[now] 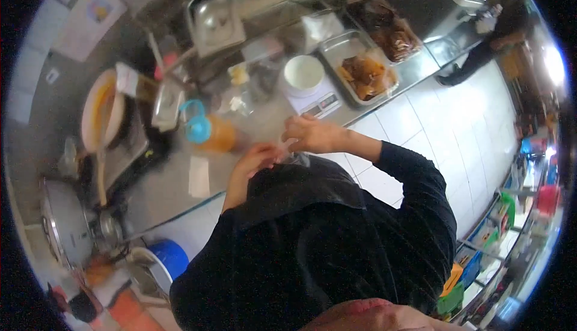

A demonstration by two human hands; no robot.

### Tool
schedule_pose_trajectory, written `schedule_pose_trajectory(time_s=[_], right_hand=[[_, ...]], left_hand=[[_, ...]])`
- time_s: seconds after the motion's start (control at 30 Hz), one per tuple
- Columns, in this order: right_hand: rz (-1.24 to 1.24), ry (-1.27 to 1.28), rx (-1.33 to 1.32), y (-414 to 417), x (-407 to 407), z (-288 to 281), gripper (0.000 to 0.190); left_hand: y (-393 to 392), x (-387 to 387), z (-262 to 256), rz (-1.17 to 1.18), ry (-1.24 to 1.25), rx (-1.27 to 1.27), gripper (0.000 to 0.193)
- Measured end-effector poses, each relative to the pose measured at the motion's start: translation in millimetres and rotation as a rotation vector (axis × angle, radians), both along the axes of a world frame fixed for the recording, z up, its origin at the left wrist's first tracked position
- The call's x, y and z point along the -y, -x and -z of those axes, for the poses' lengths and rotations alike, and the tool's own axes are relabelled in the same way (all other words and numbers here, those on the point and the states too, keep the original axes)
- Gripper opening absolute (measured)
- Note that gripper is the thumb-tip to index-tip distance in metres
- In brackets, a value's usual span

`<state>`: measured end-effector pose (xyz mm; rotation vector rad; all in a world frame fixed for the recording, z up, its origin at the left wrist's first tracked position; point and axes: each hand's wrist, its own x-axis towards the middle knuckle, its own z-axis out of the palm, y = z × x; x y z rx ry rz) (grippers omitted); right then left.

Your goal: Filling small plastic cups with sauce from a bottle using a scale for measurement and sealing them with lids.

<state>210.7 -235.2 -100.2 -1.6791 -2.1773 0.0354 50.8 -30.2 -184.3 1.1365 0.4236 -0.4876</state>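
Observation:
My left hand (259, 158) and my right hand (311, 135) are close together at the counter's near edge, both gripping a clear plastic bag (295, 157) that hangs against the dark apron. Just beyond my right hand stands a digital kitchen scale (322, 103) with a white bowl (304, 75) on it. To the right of the scale, a steel tray (351, 47) holds brown and orange food pieces in plastic (367, 76). Left of my hands is an orange-filled plastic jug with a light blue lid (198, 128). Small clear bags (241, 101) lie behind it.
Lidded steel pans (214, 24) line the counter's back. A round pan with a wooden-handled utensil (103, 168) stands at left, above a rice cooker (65, 222). More bagged dark food (396, 40) lies at right. A blue bucket (167, 259) is on the floor; another person (505, 38) stands far right.

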Motion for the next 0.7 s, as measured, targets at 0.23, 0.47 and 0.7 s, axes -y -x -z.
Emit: schedule_pose_trajectory(time_s=[0.23, 0.47, 0.7], right_hand=[[0.359, 0.096, 0.013, 9.5, -3.7, 13.0, 0.02], [0.756, 0.24, -0.491, 52.4, -9.6, 15.6, 0.045], [0.556, 0.139, -0.931, 28.2, -2.9, 15.6, 0.036]], left_hand=[[-0.3, 13.3, -17.0, 0.021, -0.262, 0.024, 0.015], [-5.5, 42.4, -35.0, -0.193, -0.642, 0.297, 0.008], [-11.4, 46.2, -35.6, -0.235, -0.463, 0.281, 0.009]])
